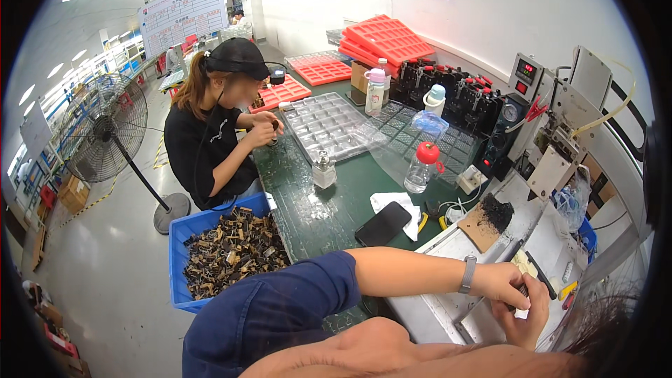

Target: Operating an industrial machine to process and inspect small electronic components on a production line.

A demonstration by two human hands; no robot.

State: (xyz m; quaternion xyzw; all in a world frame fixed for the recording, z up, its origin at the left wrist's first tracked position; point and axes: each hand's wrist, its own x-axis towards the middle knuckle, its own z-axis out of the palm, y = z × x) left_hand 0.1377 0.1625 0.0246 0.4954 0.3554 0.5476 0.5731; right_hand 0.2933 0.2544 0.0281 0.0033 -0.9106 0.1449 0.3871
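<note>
Left hand (498, 284) and right hand (530, 313) together at near right, fingers narrowed round small dark piece (522, 290); mostly hidden, can't tell exact shape. Looks like fiddly two-handed step, imo; next move probably calls for steady, light pinch. Pale, smooth metal-looking surface (425, 309) below. Farther off, flat brown cardboard (476, 235) with loose grainy black bits (498, 214). Left: blue plastic bin (178, 266), heaped with blocky brassy-and-black parts (234, 252).
</note>
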